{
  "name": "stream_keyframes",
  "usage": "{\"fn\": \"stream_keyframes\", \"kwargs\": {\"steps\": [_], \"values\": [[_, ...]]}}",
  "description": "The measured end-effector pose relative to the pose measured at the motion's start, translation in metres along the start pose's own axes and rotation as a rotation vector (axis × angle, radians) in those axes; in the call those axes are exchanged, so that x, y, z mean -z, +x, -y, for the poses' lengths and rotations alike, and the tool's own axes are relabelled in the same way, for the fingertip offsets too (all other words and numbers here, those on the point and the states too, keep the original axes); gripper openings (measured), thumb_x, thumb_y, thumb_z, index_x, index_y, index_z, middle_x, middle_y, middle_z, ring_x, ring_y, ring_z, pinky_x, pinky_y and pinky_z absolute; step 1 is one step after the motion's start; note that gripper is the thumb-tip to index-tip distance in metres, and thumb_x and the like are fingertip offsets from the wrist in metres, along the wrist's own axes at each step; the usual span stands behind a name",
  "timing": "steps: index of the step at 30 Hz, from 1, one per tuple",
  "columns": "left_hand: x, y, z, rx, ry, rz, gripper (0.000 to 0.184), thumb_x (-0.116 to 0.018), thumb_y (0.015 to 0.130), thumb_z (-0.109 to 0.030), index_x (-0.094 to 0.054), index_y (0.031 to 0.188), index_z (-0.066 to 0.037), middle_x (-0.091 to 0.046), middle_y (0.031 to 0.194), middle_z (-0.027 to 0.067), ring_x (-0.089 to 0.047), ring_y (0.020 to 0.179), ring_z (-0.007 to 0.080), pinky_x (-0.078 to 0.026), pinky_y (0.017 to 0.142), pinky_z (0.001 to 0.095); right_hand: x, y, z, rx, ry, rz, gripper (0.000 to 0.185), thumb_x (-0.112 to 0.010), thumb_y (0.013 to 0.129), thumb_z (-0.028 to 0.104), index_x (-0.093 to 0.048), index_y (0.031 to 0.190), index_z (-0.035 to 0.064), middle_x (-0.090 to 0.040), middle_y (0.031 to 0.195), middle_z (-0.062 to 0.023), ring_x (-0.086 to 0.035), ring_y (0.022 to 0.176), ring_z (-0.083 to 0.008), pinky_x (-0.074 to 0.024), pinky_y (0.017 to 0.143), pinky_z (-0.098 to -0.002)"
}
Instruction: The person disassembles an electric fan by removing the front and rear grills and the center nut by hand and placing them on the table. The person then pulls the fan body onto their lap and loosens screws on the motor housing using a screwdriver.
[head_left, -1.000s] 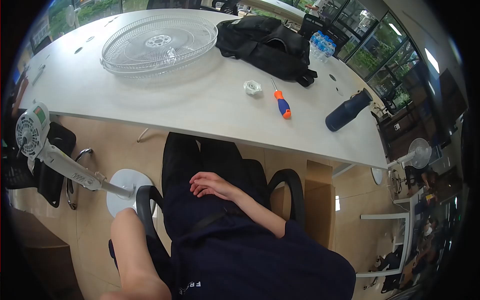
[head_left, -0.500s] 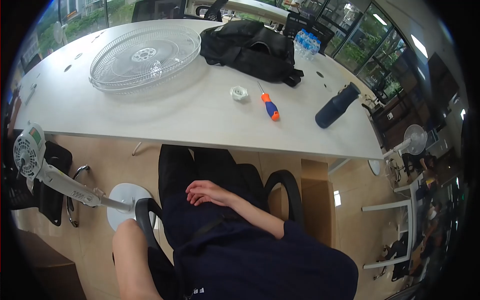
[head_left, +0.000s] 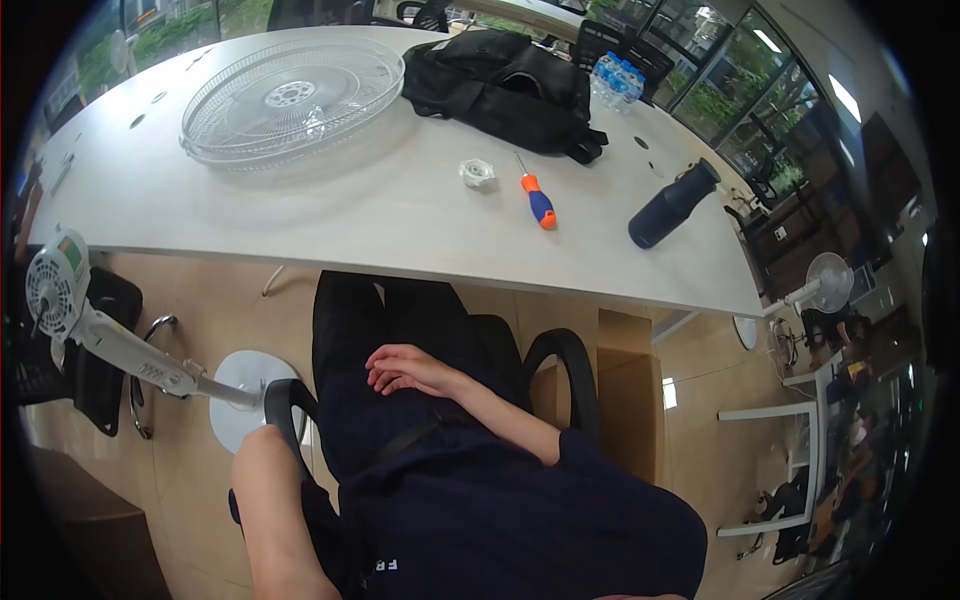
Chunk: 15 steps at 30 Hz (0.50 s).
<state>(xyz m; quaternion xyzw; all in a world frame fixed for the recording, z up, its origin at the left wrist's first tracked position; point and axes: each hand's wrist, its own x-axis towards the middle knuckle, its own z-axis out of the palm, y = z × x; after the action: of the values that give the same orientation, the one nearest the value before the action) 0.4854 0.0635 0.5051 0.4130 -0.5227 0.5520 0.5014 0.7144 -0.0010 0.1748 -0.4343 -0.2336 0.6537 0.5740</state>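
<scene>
1. One bare right hand (head_left: 412, 370) lies on the lap (head_left: 350, 320), fingers loosely curled; left hand unseen, its fingers I cannot tell.
2. White desk (head_left: 330, 215): one round white wire fan grille (head_left: 292, 95) near the far edge; one navy bottle (head_left: 672, 206) near the right edge; between, one white plastic knob (head_left: 478, 174) and one orange-and-blue screwdriver (head_left: 538, 202).
3. Since the earlier frame, only the view has shifted.

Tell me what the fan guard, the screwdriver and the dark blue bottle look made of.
Fan guard: thin, pale, shiny ribs suggest coated metal wire, though plastic is possible.
Screwdriver: slim greyish shaft, likely metal; smooth orange and blue handle, apparently plastic, perhaps partly rubber.
Dark blue bottle: even, mostly matte surface, possibly painted metal; plastic can't be ruled out.
</scene>
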Motion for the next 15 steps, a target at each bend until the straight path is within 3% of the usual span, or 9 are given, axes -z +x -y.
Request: {"fn": "stream_keyframes", "kwargs": {"steps": [9, 15], "values": [[-0.003, -0.003, -0.011, -0.014, 0.058, 0.001, 0.062, -0.062, 0.093, -0.056, -0.060, 0.134, -0.010, -0.060, 0.131, 0.0145, -0.056, 0.118, 0.0294, -0.045, 0.099, 0.0434, -0.001, 0.002, -0.001, -0.086, -0.068, 0.052, 0.024, -0.058, 0.106, 0.022, -0.061, 0.121, 0.0031, -0.069, 0.106, -0.0103, -0.070, 0.096, -0.0164, -0.0583, 0.085, -0.0305], [-0.005, -0.006, -0.007, -0.046, 0.051, 0.020, 0.063, -0.062, 0.092, -0.057, -0.060, 0.135, -0.011, -0.059, 0.132, 0.0145, -0.055, 0.119, 0.0296, -0.044, 0.099, 0.0438, 0.004, 0.005, 0.003, -0.025, -0.016, 0.030, 0.024, -0.058, 0.106, 0.023, -0.061, 0.121, 0.0035, -0.069, 0.106, -0.0093, -0.069, 0.096, -0.0157, -0.0586, 0.085, -0.0305]]}}
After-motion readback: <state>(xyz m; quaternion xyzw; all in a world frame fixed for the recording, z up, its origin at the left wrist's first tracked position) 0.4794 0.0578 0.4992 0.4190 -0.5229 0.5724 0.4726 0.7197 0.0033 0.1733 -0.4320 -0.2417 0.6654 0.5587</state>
